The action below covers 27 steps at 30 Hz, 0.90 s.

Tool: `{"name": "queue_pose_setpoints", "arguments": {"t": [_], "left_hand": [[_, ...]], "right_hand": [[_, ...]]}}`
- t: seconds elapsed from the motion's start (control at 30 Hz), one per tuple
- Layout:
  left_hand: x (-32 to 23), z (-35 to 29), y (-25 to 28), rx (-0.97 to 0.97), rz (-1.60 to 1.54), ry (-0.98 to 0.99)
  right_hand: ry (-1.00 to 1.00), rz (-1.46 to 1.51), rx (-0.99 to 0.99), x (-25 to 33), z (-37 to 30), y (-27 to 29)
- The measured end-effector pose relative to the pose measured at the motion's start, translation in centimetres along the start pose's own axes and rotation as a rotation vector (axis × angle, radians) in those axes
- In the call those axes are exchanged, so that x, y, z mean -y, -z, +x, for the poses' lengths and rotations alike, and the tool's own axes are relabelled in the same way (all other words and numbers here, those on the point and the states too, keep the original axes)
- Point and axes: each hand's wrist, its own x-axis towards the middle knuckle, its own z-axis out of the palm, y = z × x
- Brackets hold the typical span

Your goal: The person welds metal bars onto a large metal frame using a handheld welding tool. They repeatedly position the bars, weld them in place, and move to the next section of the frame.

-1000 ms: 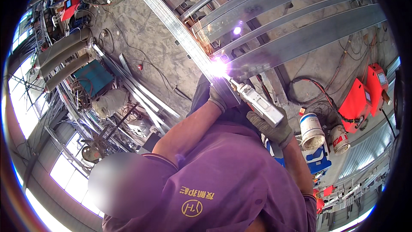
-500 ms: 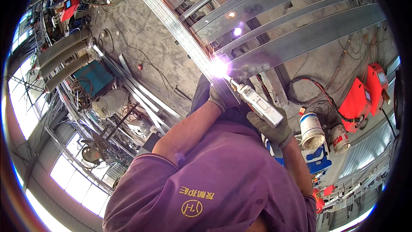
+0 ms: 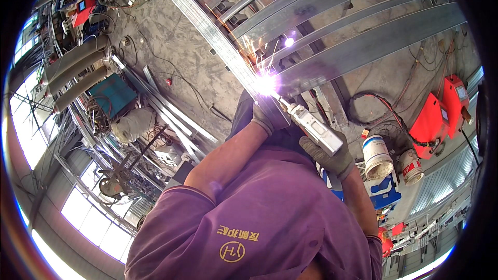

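Note:
My right hand point(image 3: 334, 159), in a grey work glove, is closed around a white and silver welding torch point(image 3: 317, 128). The torch's nozzle points up and left into a bright white-violet glare, with orange sparks flying from it. That glare sits where a long steel rail point(image 3: 202, 23) meets a wide flat crossbar point(image 3: 363, 49), and it hides the joint. Against the near end of the rail is my gloved left hand point(image 3: 263, 118), curled at its side, with the fingertips partly hidden.
Several parallel steel bars point(image 3: 332, 2) run off to the upper right. On the right stand red machines point(image 3: 429, 124), coiled cables and white buckets point(image 3: 377, 158). To the left are loose metal profiles point(image 3: 176, 116), a teal box point(image 3: 113, 95) and cables on the concrete floor.
Orange sparks now spray up and left from the glare, where few showed before. The torch and its glare have shifted very slightly. My left hand stays in place.

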Motion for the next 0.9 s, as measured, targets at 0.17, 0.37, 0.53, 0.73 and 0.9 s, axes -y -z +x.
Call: {"name": "queue_pose_setpoints", "arguments": {"t": [0.17, 0.37, 0.53, 0.73, 0.9], "left_hand": [[-1.8, 0.0, 1.2, 0.144, 0.718, -0.027], [0.1, 0.4, 0.0, 0.02, -0.253, 0.026], [1.8, 0.5, -1.4, 0.094, -1.714, 0.214], [3.4, 0.7, -2.1, 0.162, -2.09, 0.252], [3.9, 0.9, -2.5, 0.19, -2.226, 0.259]], "right_hand": [[0.012, -0.011, -0.01, -0.2, 0.0, 0.0], [-0.002, -0.018, -0.02, 0.2, -0.2, 0.1], [0.021, -0.023, -0.02, -0.3, -0.3, 0.2], [-0.026, -0.039, -0.015, 0.0, -0.4, 0.2], [0.006, -0.077, -0.013, 0.0, -0.5, 0.3]]}}
